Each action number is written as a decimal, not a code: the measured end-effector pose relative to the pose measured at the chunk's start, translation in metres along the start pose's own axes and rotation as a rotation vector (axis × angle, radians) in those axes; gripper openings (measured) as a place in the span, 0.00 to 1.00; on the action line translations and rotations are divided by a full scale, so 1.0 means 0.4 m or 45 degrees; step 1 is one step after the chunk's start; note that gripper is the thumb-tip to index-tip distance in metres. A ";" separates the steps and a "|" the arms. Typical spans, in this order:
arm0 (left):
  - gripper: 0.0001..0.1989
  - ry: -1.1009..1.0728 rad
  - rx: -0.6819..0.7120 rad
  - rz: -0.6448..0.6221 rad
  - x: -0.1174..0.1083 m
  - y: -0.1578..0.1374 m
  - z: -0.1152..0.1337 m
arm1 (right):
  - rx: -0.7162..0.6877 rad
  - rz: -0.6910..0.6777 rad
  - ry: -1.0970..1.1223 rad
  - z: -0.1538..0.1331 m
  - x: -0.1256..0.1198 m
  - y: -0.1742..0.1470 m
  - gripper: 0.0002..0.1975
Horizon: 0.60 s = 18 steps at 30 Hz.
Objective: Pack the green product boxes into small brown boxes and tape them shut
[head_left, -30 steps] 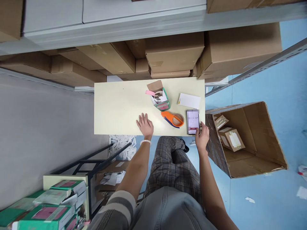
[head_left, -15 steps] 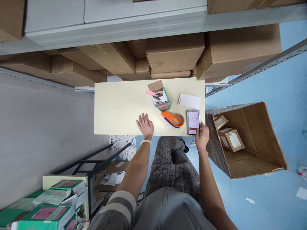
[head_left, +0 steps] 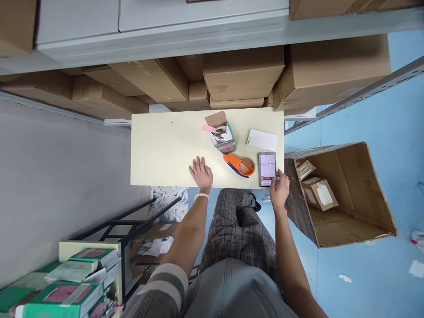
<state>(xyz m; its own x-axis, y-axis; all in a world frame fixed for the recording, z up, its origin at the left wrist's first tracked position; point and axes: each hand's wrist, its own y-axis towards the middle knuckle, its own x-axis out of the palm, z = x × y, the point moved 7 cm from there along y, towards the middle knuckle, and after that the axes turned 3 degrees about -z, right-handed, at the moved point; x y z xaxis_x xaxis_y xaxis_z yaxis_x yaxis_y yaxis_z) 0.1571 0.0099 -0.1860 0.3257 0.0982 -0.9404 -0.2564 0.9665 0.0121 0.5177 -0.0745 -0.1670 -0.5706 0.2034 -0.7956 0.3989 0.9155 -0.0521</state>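
Observation:
My left hand (head_left: pixel 202 175) rests flat near the front edge of the pale table (head_left: pixel 159 150), fingers spread and nothing in it. At the table's right front corner, my right hand (head_left: pixel 280 190) has its thumb at the lower edge of a phone (head_left: pixel 266 167) and its fingers loosely apart beside it. The phone lies face up with its screen lit. Between the hands lies an orange tape dispenser (head_left: pixel 239 165) with a roll of brown tape. Behind it stands an open green and white box (head_left: pixel 226 143) with small items inside. A white slim box (head_left: pixel 262 140) lies behind the phone.
Large cardboard boxes (head_left: pixel 243 77) fill the shelf behind the table. On the right, an open carton (head_left: pixel 357 194) on the blue floor holds a small taped box (head_left: pixel 320 193). Green boxes (head_left: pixel 62 293) are stacked at lower left beside a black metal frame (head_left: pixel 124 236).
The number on the phone's screen has changed slightly. Both hands and the things on the table stay where they were; the view has shifted very slightly.

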 end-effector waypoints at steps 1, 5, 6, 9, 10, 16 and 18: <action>0.25 -0.002 0.001 -0.001 0.000 0.000 0.000 | -0.002 0.002 0.002 0.000 0.000 0.000 0.24; 0.25 -0.015 -0.004 -0.002 -0.002 0.000 0.002 | -0.008 -0.002 0.006 0.000 0.001 0.000 0.25; 0.25 -0.013 -0.006 0.001 -0.003 0.000 0.002 | -0.009 -0.001 0.006 0.000 0.001 0.000 0.24; 0.25 -0.007 -0.008 0.011 -0.005 0.000 0.004 | -0.009 0.012 0.003 -0.001 0.000 0.001 0.24; 0.25 -0.007 -0.006 0.012 -0.005 -0.001 0.004 | -0.011 0.014 0.001 -0.001 -0.001 0.001 0.24; 0.25 -0.011 -0.003 0.011 -0.003 -0.001 0.003 | -0.001 -0.005 -0.003 -0.001 -0.001 0.000 0.25; 0.25 -0.020 -0.005 0.006 -0.003 -0.001 0.003 | -0.003 -0.006 0.002 -0.002 -0.002 0.000 0.24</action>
<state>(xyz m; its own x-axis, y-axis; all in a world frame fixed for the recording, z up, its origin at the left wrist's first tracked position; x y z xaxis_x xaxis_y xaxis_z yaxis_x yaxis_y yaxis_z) 0.1577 0.0097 -0.1845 0.3390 0.1062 -0.9348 -0.2615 0.9651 0.0148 0.5175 -0.0742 -0.1660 -0.5734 0.1998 -0.7945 0.3947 0.9172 -0.0542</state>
